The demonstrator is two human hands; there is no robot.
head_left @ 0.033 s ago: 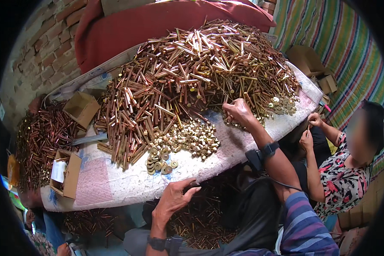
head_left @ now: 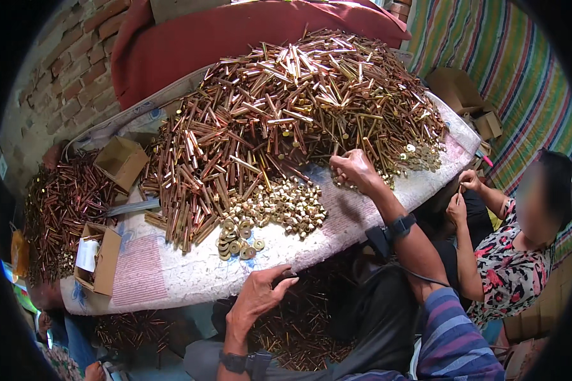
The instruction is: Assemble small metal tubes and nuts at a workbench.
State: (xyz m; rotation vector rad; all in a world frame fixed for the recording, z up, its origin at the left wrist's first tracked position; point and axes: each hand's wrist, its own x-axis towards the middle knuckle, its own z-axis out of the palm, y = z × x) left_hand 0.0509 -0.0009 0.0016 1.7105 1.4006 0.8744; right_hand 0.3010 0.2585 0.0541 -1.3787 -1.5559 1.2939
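Thumb and forefinger of the left hand [head_left: 258, 295] are held wide apart, right at the near edge of the cloth-covered table [head_left: 197, 273]! Just beyond, brass-coloured washers [head_left: 240, 241] are clustered, backed by heaped gold-coloured collars [head_left: 295, 206]. Over by the front fringe of the rods [head_left: 267, 101], the right hand [head_left: 356, 170] is curled narrow; whether anything is pinched cannot be told. Copper-coloured, these are piled high, red cloth [head_left: 171, 54] draped behind.
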